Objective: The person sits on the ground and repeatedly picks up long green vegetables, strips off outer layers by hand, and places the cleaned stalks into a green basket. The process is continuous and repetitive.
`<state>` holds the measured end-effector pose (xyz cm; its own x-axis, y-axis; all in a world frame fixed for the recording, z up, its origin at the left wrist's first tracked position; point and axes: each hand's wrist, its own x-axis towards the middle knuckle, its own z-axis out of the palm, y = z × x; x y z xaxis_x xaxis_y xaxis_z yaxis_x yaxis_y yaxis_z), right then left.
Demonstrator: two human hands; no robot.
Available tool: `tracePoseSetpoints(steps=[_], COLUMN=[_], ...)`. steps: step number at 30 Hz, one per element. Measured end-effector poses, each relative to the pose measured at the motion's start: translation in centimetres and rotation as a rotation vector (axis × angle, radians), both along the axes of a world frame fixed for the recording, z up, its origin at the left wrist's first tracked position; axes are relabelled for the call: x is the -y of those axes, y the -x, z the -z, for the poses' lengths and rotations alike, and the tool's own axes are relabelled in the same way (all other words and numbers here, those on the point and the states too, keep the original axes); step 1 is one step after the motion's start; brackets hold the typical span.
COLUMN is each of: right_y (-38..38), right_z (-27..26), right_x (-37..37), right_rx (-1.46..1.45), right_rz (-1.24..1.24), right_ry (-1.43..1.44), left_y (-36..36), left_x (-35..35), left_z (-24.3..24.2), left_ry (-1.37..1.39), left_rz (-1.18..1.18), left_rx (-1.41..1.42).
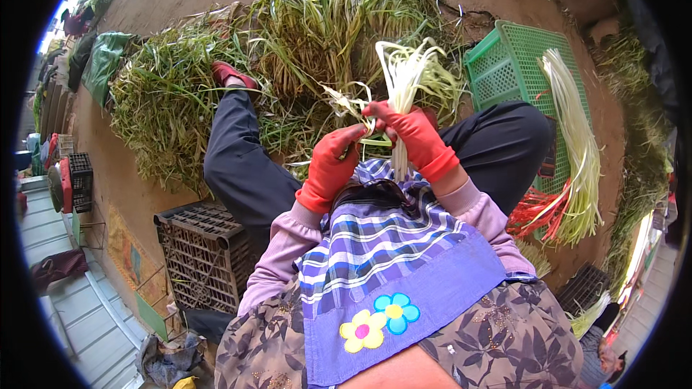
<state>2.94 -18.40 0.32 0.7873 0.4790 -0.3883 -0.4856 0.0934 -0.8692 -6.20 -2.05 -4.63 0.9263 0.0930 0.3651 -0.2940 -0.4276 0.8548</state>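
Observation:
My right hand (412,132), in a red-orange glove, grips a small bunch of pale, long-leaved stalks (401,78) that look like blanched chives. The bunch stands above my lap, its white lower ends hanging below the glove. Gloved the same way, my left hand (332,159) pinches withered leaf strips (359,111) beside the bunch. The two hands nearly touch at the fingertips, and some fingers are hidden behind the gloves. A large heap of green leafy stalks with brown bases (346,27) lies before me.
To my right, an overturned-looking green plastic crate (519,65) bears a long pale bundle of stalks (576,146). Red ties (540,213) hang by it. A dark slatted plastic crate (200,259) stands at my left. More leafy stalks (162,102) surround my outstretched foot, which wears a red shoe (232,76).

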Motion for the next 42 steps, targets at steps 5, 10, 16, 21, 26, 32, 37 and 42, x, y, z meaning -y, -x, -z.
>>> tracePoseSetpoints(steps=[5, 10, 16, 21, 26, 32, 37, 42], right_y=[0.2, 1.6, 1.2, -0.6, -2.9, -6.2, -10.8, -9.5], right_z=[1.9, 3.3, 2.3, -0.8, -3.6, -3.1, -3.5, -3.9], right_x=[0.8, 1.2, 0.6, 1.1, 1.2, 1.9, 4.3, 6.4], right_rx=[-0.24, -0.186, -0.122, -0.001, 0.181, 0.172, 0.012, 0.146], right_rz=[0.27, 0.047, 0.057, 0.119, 0.234, 0.311, 0.386, 0.283], right_ry=[-0.023, 0.039, -0.08, -0.122, -0.276, -0.468, -0.938, -0.474], left_y=[0.4, 0.5, -1.3, -4.5, -7.1, -6.8, -4.4, -4.0], left_x=[0.3, 1.5, 2.3, 3.4, 1.8, -3.6, -11.8, -15.9], left_z=[0.3, 0.1, 0.1, -0.6, -2.0, 1.9, 8.9, 8.4], left_ry=[-0.026, 0.068, 1.034, 1.13, 0.513, -0.03, -0.676, -0.953], left_rz=[-0.096, 0.013, 0.226, 0.219, -0.023, -0.153, -0.376, -0.171], left_rx=[0.076, -0.115, -0.529, -0.4, -0.339, -0.146, -0.388, -0.492])
